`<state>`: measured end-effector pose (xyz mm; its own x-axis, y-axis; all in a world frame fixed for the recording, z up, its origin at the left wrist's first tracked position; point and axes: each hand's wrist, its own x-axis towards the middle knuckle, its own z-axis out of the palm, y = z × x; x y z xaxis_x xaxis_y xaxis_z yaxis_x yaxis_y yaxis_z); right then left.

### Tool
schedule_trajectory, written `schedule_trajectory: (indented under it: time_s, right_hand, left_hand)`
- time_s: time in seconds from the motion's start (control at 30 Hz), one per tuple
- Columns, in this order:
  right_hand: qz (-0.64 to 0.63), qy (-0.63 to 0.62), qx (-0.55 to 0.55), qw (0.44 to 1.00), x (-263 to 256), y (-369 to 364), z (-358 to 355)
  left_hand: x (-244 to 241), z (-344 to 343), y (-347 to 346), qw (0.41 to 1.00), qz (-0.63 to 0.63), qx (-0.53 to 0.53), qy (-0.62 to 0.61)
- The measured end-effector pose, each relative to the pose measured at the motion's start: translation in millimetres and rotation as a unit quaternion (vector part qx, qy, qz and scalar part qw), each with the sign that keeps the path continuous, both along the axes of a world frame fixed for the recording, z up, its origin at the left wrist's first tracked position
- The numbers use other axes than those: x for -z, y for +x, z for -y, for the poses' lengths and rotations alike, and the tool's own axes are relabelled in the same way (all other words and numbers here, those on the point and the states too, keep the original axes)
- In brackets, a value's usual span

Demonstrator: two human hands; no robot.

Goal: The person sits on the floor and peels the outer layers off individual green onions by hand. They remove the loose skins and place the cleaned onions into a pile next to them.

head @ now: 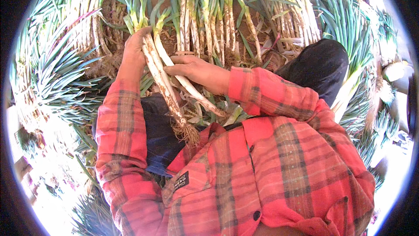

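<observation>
My left hand point(136, 48) is wrapped around soil-stained Welsh onion stalks point(161, 75), just below where their green leaves begin. Brown roots point(187, 133) hang from the lower end, close to my shirt front. My right hand point(199, 72) pinches a whiter onion stalk point(191, 88) between thumb and fingers, partway down its shaft. This paler stalk slants beside the stained ones, its tip near my lap. Part of the left hand's grip is hidden behind the stalks.
Rows of Welsh onions point(206, 23) stand on the soil ahead. More bundles lie at the left point(62, 85) and right point(347, 56). Peeled leaf scraps point(233, 116) litter the ground between my legs. My bent knee point(319, 67) in dark trousers borders the right side.
</observation>
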<state>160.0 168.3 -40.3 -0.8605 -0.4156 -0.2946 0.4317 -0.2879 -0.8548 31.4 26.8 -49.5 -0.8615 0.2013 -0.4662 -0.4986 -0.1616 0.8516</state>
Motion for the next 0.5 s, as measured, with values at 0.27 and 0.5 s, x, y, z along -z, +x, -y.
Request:
schedule_trajectory:
  time_s: [0.27,0.5]
  right_hand:
    - [-0.015,0.002,0.047,0.999,-9,15,-5]
    - [-0.177,0.154,0.139,0.962,38,40,-22]
  left_hand:
    - [23,-20,-21,0.990,0.117,-0.013,0.072]
    - [14,-41,-39,0.995,-0.087,-0.007,0.041]
